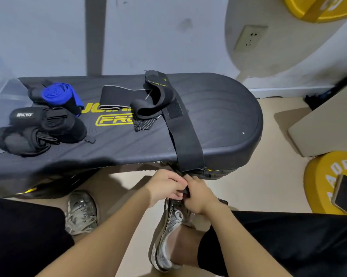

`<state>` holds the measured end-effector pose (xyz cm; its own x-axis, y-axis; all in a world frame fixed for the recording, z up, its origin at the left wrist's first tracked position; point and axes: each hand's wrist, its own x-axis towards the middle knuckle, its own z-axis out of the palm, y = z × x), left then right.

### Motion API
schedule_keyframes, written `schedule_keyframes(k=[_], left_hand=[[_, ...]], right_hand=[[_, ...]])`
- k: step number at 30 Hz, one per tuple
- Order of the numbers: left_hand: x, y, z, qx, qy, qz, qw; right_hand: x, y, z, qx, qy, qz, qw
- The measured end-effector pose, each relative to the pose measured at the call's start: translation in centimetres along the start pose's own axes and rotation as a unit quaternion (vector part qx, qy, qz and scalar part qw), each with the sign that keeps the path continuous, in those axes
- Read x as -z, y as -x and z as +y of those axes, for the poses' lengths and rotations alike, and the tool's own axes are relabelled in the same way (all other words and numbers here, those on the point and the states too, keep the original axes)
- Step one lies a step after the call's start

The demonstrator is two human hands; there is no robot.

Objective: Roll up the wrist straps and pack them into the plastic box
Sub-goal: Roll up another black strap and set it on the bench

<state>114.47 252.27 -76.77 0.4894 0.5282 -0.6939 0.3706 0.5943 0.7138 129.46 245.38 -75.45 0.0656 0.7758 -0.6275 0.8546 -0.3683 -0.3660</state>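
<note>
Shoes: two silver-grey trainers (81, 212) on the beige floor, below the person's forearms.
Left hand: the left hand (164, 186) is just below the table's near edge, its grip closed, fingers curled onto the end of the long black strap.
Right hand: the right hand (196, 196) touches the left, its grip also clamped on that same strap end, thumb on top.
Long black strap: the long black strap (186, 140) runs flat up from the hands, over the near edge and across the table toward its far edge, with a hook-and-loop patch facing up.
Table: a black padded table (228, 116) with yellow lettering and a rounded right end.
Loose straps: a black pile of loose straps (152, 98) with yellow print lies on the far part of the long strap; a flat black band (116, 97) lies just left of it.
Rolled straps: several rolled black straps (48, 128) are bunched together near the table's left end.
Blue roll: a blue roll (56, 94) sits just behind them, toward the far edge.
Plastic box: a clear plastic box (2, 92) stands at the far left end, partly out of view.
Floor at right: a yellow weight plate (324, 176) with a phone (345, 194) lying on it.
Wall: a pale wall with a socket (250, 38).
</note>
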Motion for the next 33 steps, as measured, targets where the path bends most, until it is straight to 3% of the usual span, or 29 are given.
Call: schedule_keyframes(k=[3, 8, 14, 17, 19, 21, 24, 28, 31, 33], left_hand=[[0.4, 2.8, 3.7, -0.023, -0.113, -0.089, 0.989], [2.2, 9.1, 10.1, -0.081, -0.068, -0.151, 0.983], [7.9, 16.7, 16.4, -0.176, 0.078, -0.086, 0.978], [10.6, 18.8, 17.5, -0.197, -0.032, -0.038, 0.979], [11.4, 19.4, 17.4, -0.211, -0.157, 0.046, 0.964], [12.0, 19.0, 16.6, -0.252, -0.206, 0.156, 0.933], [12.9, 17.7, 15.3, -0.298, -0.106, 0.286, 0.904], [13.4, 15.9, 15.2, -0.277, 0.07, 0.279, 0.917], [13.9, 14.7, 15.1, -0.267, 0.11, 0.268, 0.919], [14.3, 13.5, 14.8, -0.266, 0.097, 0.277, 0.918]], right_hand=[[3.0, 1.5, -1.5, 0.052, -0.046, 0.009, 0.998], [8.0, 4.4, -4.9, 0.13, -0.134, -0.076, 0.979], [9.9, 7.7, -7.7, 0.157, -0.398, -0.105, 0.898], [9.7, 8.8, -11.0, 0.18, -0.477, -0.042, 0.859], [9.2, 9.2, -13.4, 0.202, -0.442, 0.034, 0.873], [8.3, 9.3, -15.2, 0.206, -0.41, 0.055, 0.887], [7.2, 9.2, -16.4, 0.187, -0.411, -0.046, 0.891], [5.3, 7.8, -15.6, 0.138, -0.322, -0.144, 0.925], [4.1, 5.8, -14.8, 0.094, -0.127, -0.141, 0.977], [4.3, 4.5, -14.8, 0.082, 0.005, -0.13, 0.988]])
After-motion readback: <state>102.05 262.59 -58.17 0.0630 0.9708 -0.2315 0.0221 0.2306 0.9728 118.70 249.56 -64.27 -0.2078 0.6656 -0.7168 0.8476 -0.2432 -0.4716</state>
